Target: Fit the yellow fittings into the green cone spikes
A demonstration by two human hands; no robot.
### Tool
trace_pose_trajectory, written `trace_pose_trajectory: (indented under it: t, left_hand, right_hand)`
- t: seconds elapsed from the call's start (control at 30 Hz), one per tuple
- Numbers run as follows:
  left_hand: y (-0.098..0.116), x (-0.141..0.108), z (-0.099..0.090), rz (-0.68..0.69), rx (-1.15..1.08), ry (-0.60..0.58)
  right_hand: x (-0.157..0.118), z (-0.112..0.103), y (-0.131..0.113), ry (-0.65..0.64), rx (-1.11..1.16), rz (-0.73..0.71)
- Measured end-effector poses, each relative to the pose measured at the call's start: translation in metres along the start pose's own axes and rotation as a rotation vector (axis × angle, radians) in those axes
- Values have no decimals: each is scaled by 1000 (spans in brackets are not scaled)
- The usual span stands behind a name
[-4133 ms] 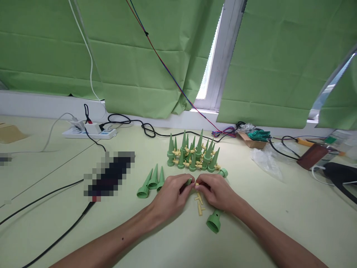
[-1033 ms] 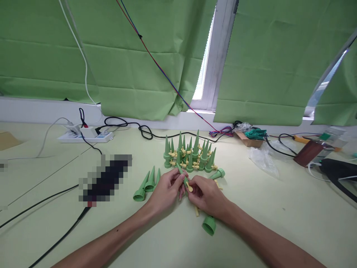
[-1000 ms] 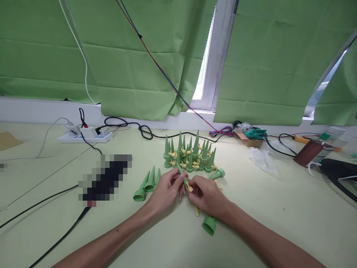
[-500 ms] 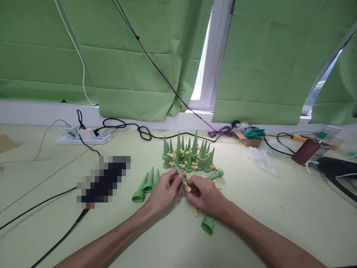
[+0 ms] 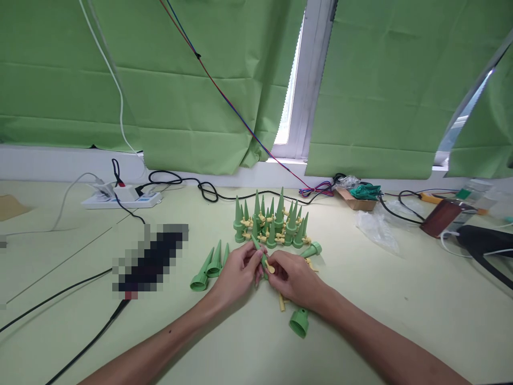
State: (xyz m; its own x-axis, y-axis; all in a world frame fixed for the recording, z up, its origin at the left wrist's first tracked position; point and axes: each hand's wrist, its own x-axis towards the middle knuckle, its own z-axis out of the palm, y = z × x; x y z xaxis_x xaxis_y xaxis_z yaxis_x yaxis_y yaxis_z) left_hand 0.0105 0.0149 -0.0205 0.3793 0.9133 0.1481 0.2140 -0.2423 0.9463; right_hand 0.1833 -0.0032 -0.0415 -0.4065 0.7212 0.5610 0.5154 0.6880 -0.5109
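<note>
My left hand [image 5: 239,271] is closed around a green plastic watering spike [image 5: 256,244], its tip pointing up and away from me. Against the spike's side, my right hand [image 5: 297,277] pinches a small pale-yellow valve [image 5: 271,269]. Whether the valve is seated in the spike cannot be made out. Several loose green spikes [image 5: 215,263] stand left of my left hand. Another spike [image 5: 313,249] lies beyond my right hand, and one more [image 5: 299,323] lies under my right forearm, open end toward me. A loose yellow valve [image 5: 281,303] rests below my right hand.
Behind my hands stands a dense cluster of green spikes with yellow valves [image 5: 271,235]. A power strip [image 5: 122,200] sits at the back left, near a pixelated dark object [image 5: 154,259]. A small carton [image 5: 356,200], plastic bag [image 5: 377,231] and brown bottle [image 5: 441,218] are right.
Both hands keep nearly the same place and grip on the spike and the valve. The view shifts very slightly; otherwise little differs.
</note>
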Motion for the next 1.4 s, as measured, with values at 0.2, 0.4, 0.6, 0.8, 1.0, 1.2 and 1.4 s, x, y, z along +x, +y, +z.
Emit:
trace_pose_trajectory:
  t: [0.2,0.4,0.6,0.8,1.0,1.2,1.4]
  left_hand:
    - [-1,2,-4,116,283,125]
    - [7,-2,-4,117,270,137]
    - [11,-3,-12,231,508,257]
    - [8,-1,-22,232,1195,216]
    - [8,-2,-21,94,1406,164]
    - [7,-2,-22,83,1413,119]
    - [5,-3,-22,79,1418,130]
  right_hand:
    - [4,-4,-1,-16,-120,67]
    - [7,-7,2,-21,-203,136]
    - [8,-10,6,-17,-332,227]
    - [10,-11,6,-84,-440,315]
    - [10,-10,5,-99,-463,343]
    - [9,-15,3,-51,-390,338]
    - [8,-31,5,59,-318,332]
